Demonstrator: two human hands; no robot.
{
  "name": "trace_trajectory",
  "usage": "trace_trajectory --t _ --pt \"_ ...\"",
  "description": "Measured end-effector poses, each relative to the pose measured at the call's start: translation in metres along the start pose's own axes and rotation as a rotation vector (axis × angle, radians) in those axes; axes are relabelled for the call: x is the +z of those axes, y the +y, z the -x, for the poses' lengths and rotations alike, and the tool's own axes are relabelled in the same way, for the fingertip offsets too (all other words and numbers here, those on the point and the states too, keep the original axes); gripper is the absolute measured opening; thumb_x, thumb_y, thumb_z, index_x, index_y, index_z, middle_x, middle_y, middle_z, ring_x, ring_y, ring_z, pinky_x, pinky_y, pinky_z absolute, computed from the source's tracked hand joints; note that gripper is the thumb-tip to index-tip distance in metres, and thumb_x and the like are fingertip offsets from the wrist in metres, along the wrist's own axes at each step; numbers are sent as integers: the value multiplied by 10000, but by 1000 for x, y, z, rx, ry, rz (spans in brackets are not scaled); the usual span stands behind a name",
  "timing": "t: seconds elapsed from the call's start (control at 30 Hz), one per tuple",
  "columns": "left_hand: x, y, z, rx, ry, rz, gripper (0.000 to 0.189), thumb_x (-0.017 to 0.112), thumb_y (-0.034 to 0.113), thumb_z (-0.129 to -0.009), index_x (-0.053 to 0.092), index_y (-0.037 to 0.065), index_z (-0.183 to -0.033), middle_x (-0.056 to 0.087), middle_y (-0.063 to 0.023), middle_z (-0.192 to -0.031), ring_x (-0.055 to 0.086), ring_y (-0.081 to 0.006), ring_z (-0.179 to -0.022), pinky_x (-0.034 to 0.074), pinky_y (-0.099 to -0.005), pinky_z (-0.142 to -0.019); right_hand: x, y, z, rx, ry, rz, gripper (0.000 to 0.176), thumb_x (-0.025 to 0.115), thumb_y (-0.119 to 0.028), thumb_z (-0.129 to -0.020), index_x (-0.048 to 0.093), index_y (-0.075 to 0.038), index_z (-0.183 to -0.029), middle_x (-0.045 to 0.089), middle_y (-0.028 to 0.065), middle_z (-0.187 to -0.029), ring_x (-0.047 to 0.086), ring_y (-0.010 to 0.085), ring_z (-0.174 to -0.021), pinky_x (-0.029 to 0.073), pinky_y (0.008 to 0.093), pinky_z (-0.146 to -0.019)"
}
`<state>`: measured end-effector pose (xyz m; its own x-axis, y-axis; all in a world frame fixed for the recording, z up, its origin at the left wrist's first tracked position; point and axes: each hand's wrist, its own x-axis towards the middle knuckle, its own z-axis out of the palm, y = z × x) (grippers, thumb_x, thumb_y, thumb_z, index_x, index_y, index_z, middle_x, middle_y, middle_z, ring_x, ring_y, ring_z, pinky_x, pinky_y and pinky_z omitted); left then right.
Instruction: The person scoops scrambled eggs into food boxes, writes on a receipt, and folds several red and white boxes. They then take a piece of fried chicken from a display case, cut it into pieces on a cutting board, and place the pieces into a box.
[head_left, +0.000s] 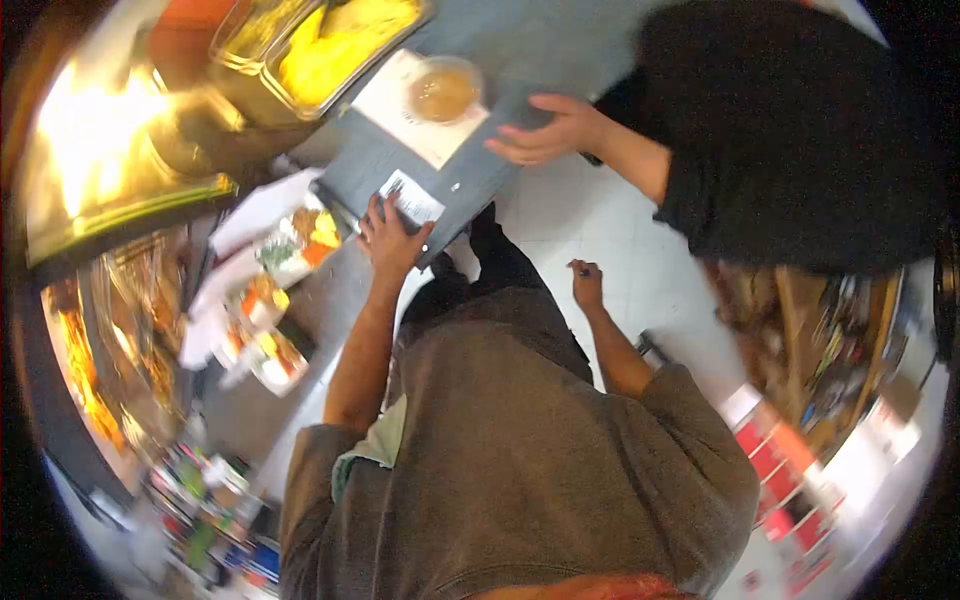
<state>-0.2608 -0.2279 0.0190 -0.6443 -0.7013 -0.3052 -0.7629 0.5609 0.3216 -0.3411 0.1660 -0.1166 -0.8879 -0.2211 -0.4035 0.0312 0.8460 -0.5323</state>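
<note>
My left hand (391,238) rests with its fingers spread on the corner of a grey table (485,178), touching the lower edge of a white printed label (411,200). My right hand (587,284) hangs over the floor with its fingers curled round a small dark object, too small to name. Beyond the label, a round tub with tan contents (444,91) sits on a cream sheet (402,118). A co-worker's hand (545,134) reaches in from the right, beside the tub.
Metal trays with yellow food (345,48) stand at the table's far left. Several food containers (265,300) are on a lower surface at left. A co-worker in black (790,140) stands at upper right. Shelves with goods (830,350) are at right.
</note>
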Motion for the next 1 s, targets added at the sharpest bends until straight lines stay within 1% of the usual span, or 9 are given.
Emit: trace_trajectory --t 0.27,0.43,0.5,0.63,0.7,0.73,0.87,0.93,1.0 --pt "28 -23 24 394 406 238 651 725 334 -756 446 59 -1277 416 -218 -1314 385 -420 -1210 314 -532 -995 77 65 90 221 65 -109 330 496 -341 -942 636 -63 -1051 674 191 -825 668 330 -792 517 438 -699" --pt "59 -52 128 869 -595 -212 367 641 268 -808 596 33 -1086 592 -214 -1080 553 -394 -1034 433 -498 -868 85 55 138 435 -389 -140 774 604 -643 -777 596 100 -993 628 299 -995 613 423 -985 494 475 -823" --pt "90 -84 130 576 -1108 -317 357 611 280 -842 606 37 -1104 626 -209 -980 603 -382 -933 462 -483 -827 75 71 144 440 -555 -224 723 655 -608 -749 604 70 -994 637 275 -993 633 371 -944 497 468 -801" --pt "115 -62 128 659 -918 -284 341 572 301 -898 618 51 -1124 649 -197 -878 637 -354 -808 490 -452 -770 16 93 192 298 -750 -409 562 634 -520 -795 616 17 -963 658 166 -749 640 284 -704 511 406 -683" --pt "116 23 125 532 -1606 -325 378 515 341 -948 606 41 -1160 660 -198 -947 651 -328 -818 497 -415 -757 30 129 228 221 -823 -488 481 638 -473 -809 633 -16 -958 664 151 -777 648 283 -741 509 402 -705" --pt "179 14 98 536 -1431 -196 401 512 366 -950 608 32 -1151 664 -193 -961 659 -302 -839 501 -398 -769 42 155 220 327 -992 -504 437 645 -442 -813 638 -31 -959 671 151 -826 651 290 -789 506 403 -729" --pt "454 88 -36 283 -958 30 603 559 441 -914 422 94 -1387 393 -226 -1412 402 -384 -1286 329 -444 -1059 33 201 91 671 190 -148 196 554 -157 -858 655 -49 -986 671 126 -962 646 321 -853 515 398 -738" --pt "664 11 -177 503 -836 -145 637 566 424 -909 363 123 -1432 378 -212 -1429 419 -379 -1275 330 -433 -1065 89 236 30 657 789 -186 125 526 -89 -854 645 -53 -869 632 99 -821 619 284 -743 498 387 -664" --pt "795 -82 -351 974 -588 -174 496 485 347 -936 448 142 -1386 480 -212 -1330 562 -254 -1125 399 -390 -1033 135 274 0 601 782 -135 122 513 -82 -866 622 -44 -827 594 100 -778 590 260 -700 484 378 -635"
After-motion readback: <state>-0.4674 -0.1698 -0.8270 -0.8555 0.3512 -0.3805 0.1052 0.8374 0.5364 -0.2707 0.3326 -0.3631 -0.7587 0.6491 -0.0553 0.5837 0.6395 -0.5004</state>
